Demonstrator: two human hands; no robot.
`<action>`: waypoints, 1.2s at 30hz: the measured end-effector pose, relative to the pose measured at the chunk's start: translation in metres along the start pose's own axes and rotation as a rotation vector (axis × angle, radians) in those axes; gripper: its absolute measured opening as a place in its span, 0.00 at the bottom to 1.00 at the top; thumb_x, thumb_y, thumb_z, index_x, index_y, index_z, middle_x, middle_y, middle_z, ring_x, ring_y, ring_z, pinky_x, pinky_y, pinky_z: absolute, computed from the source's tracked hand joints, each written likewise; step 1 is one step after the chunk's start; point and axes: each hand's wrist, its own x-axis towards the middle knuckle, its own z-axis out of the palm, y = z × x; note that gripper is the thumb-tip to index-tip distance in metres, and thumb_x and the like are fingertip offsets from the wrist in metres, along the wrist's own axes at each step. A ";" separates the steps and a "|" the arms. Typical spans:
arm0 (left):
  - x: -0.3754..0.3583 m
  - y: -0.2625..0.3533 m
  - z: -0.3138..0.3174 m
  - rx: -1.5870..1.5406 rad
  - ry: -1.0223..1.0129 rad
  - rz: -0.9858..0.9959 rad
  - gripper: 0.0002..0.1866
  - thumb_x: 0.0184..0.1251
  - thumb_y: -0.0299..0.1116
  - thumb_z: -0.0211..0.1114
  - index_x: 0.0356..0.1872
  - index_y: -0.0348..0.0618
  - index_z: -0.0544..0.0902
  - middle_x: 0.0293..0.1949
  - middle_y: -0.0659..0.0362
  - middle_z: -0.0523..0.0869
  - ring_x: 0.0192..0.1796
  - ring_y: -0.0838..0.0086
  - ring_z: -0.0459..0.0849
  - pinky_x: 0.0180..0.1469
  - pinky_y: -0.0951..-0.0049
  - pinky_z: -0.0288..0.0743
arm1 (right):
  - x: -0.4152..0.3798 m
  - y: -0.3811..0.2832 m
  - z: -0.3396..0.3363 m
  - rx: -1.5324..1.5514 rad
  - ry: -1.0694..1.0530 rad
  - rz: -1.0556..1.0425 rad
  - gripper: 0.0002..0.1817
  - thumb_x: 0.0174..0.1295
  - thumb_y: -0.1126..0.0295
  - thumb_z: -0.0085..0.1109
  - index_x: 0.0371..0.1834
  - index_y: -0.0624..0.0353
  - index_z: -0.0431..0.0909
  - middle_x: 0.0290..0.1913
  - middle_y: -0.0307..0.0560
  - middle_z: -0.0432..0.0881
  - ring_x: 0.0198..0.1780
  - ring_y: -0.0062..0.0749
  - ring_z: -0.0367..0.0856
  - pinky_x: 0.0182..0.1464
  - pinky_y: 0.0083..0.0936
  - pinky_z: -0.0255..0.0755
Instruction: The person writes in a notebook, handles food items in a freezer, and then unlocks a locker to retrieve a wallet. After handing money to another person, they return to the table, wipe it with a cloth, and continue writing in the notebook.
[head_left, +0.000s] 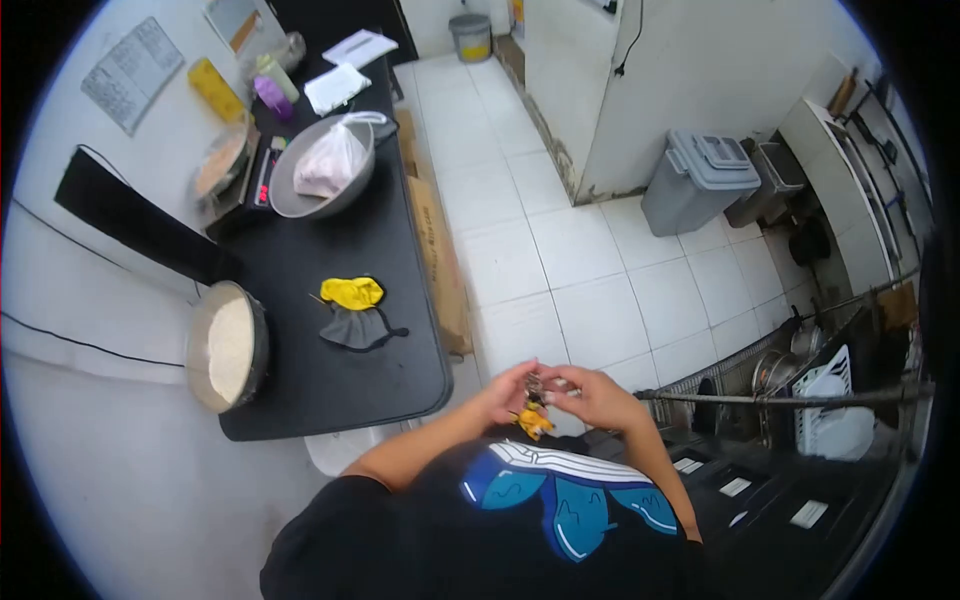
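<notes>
In front of my chest, both hands are close together around a small bunch with a dark, metallic-looking part and a yellow-orange charm (535, 422) hanging below, which looks like a keychain. My left hand (508, 396) grips it from the left with fingers curled. From the other side, the fingers of my right hand (592, 396) pinch at its upper part. Finer detail between the fingertips is too small to make out. Nearest on the black table (340, 395) lie a yellow cloth pouch (352, 292) and a grey cloth piece (355, 328).
On the table stand a bowl of white grains (232, 345) and a metal bowl (290, 195) holding a white plastic bag (332, 160). A grey lidded bin (690, 185) stands by the wall. At right, a rack holds a white basket (808, 415). A cardboard box (437, 250) sits beside the table.
</notes>
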 end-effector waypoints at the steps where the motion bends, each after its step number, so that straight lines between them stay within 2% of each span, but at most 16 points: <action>1: 0.009 0.005 -0.013 -0.051 0.016 0.031 0.19 0.67 0.49 0.50 0.43 0.44 0.76 0.37 0.57 0.82 0.40 0.67 0.81 0.39 0.64 0.78 | 0.012 0.008 -0.016 -0.007 -0.005 -0.018 0.15 0.60 0.72 0.54 0.50 0.60 0.73 0.45 0.44 0.78 0.42 0.23 0.76 0.45 0.20 0.70; 3: 0.031 0.026 -0.037 -0.132 0.042 0.113 0.16 0.67 0.46 0.53 0.41 0.44 0.77 0.35 0.57 0.82 0.38 0.67 0.81 0.37 0.65 0.78 | 0.038 0.018 -0.049 -0.019 -0.008 0.028 0.15 0.60 0.72 0.53 0.50 0.61 0.72 0.45 0.43 0.78 0.43 0.23 0.76 0.45 0.20 0.70; 6: 0.063 0.077 -0.043 -0.099 0.198 0.170 0.12 0.66 0.42 0.55 0.38 0.44 0.76 0.31 0.58 0.81 0.35 0.69 0.81 0.36 0.67 0.78 | 0.087 0.031 -0.103 -0.025 -0.009 0.058 0.14 0.62 0.71 0.52 0.50 0.62 0.72 0.43 0.42 0.78 0.42 0.23 0.77 0.44 0.20 0.71; 7: 0.073 0.101 -0.033 -0.045 0.274 0.172 0.10 0.66 0.38 0.56 0.37 0.42 0.76 0.28 0.59 0.79 0.31 0.72 0.80 0.32 0.72 0.77 | 0.102 0.037 -0.122 0.008 -0.011 0.088 0.14 0.62 0.71 0.51 0.50 0.62 0.72 0.43 0.42 0.78 0.42 0.23 0.77 0.43 0.21 0.71; 10: 0.119 0.185 -0.030 0.281 0.185 0.159 0.10 0.64 0.37 0.58 0.37 0.41 0.77 0.30 0.60 0.79 0.32 0.75 0.78 0.33 0.79 0.74 | 0.151 0.054 -0.190 -0.004 0.009 0.199 0.13 0.63 0.70 0.50 0.49 0.61 0.73 0.41 0.42 0.79 0.41 0.24 0.78 0.41 0.21 0.72; 11: 0.133 0.216 -0.019 0.346 0.170 0.112 0.10 0.65 0.37 0.58 0.37 0.39 0.78 0.29 0.61 0.79 0.31 0.78 0.77 0.32 0.82 0.72 | 0.163 0.049 -0.209 0.034 0.087 0.237 0.13 0.62 0.69 0.51 0.48 0.61 0.74 0.40 0.43 0.80 0.39 0.23 0.78 0.39 0.20 0.71; 14: 0.185 0.285 -0.003 0.923 0.130 0.049 0.11 0.66 0.35 0.55 0.40 0.37 0.78 0.30 0.61 0.80 0.32 0.78 0.78 0.35 0.78 0.73 | 0.198 0.031 -0.269 0.117 0.219 0.286 0.12 0.61 0.69 0.51 0.46 0.62 0.74 0.39 0.44 0.81 0.37 0.24 0.78 0.36 0.20 0.71; 17: 0.224 0.332 -0.006 1.086 0.022 -0.130 0.13 0.66 0.40 0.55 0.42 0.42 0.79 0.33 0.62 0.80 0.34 0.78 0.77 0.36 0.77 0.72 | 0.233 0.034 -0.320 0.171 0.311 0.291 0.12 0.61 0.70 0.50 0.46 0.62 0.73 0.39 0.44 0.81 0.36 0.25 0.79 0.35 0.20 0.71; 20: 0.230 0.399 0.023 1.123 0.123 -0.223 0.17 0.65 0.49 0.54 0.43 0.49 0.79 0.35 0.64 0.78 0.34 0.78 0.75 0.35 0.77 0.71 | 0.275 0.031 -0.369 0.178 0.364 0.309 0.12 0.62 0.70 0.49 0.46 0.62 0.73 0.39 0.45 0.81 0.36 0.25 0.79 0.35 0.19 0.71; 21: 0.232 0.423 0.029 1.166 0.120 -0.304 0.21 0.63 0.56 0.53 0.46 0.54 0.78 0.36 0.64 0.76 0.34 0.79 0.74 0.34 0.77 0.70 | 0.290 0.031 -0.384 0.181 0.350 0.316 0.12 0.62 0.70 0.49 0.46 0.62 0.74 0.39 0.45 0.81 0.36 0.25 0.79 0.35 0.19 0.71; 24: 0.260 0.463 -0.008 1.265 0.120 -0.175 0.23 0.62 0.57 0.55 0.49 0.53 0.75 0.34 0.65 0.75 0.33 0.79 0.73 0.31 0.74 0.70 | 0.351 0.044 -0.427 0.161 0.256 0.321 0.12 0.62 0.69 0.51 0.45 0.62 0.74 0.39 0.44 0.81 0.36 0.25 0.79 0.35 0.19 0.71; 27: 0.285 0.514 -0.023 1.043 0.323 -0.115 0.21 0.61 0.55 0.57 0.48 0.53 0.74 0.34 0.63 0.76 0.31 0.78 0.73 0.27 0.74 0.70 | 0.432 0.033 -0.478 0.050 0.093 0.288 0.12 0.61 0.69 0.52 0.45 0.62 0.74 0.36 0.42 0.80 0.35 0.22 0.78 0.36 0.19 0.70; 30: 0.297 0.556 -0.006 0.591 0.616 0.062 0.16 0.60 0.50 0.59 0.39 0.50 0.74 0.27 0.64 0.75 0.22 0.80 0.70 0.21 0.76 0.64 | 0.510 0.001 -0.512 -0.090 -0.003 0.147 0.11 0.61 0.70 0.53 0.45 0.62 0.74 0.34 0.40 0.79 0.35 0.21 0.77 0.36 0.19 0.70; 31: 0.300 0.569 -0.004 0.479 0.671 0.117 0.14 0.61 0.47 0.59 0.39 0.51 0.73 0.25 0.64 0.75 0.22 0.80 0.72 0.21 0.75 0.66 | 0.533 -0.014 -0.520 -0.050 -0.045 0.135 0.11 0.61 0.71 0.54 0.44 0.64 0.74 0.33 0.39 0.79 0.35 0.21 0.76 0.36 0.18 0.70; 34: 0.293 0.613 -0.017 0.237 0.721 0.321 0.12 0.62 0.47 0.57 0.40 0.53 0.73 0.27 0.65 0.77 0.24 0.79 0.74 0.21 0.75 0.67 | 0.602 -0.031 -0.543 -0.089 -0.184 0.105 0.12 0.64 0.68 0.50 0.47 0.60 0.73 0.39 0.41 0.80 0.37 0.21 0.77 0.39 0.19 0.70; 36: 0.282 0.645 -0.031 0.060 0.774 0.514 0.11 0.62 0.46 0.57 0.40 0.54 0.72 0.26 0.65 0.77 0.22 0.80 0.75 0.19 0.77 0.67 | 0.642 -0.048 -0.550 -0.088 -0.212 0.141 0.12 0.63 0.68 0.50 0.47 0.61 0.73 0.40 0.41 0.80 0.37 0.21 0.77 0.38 0.18 0.70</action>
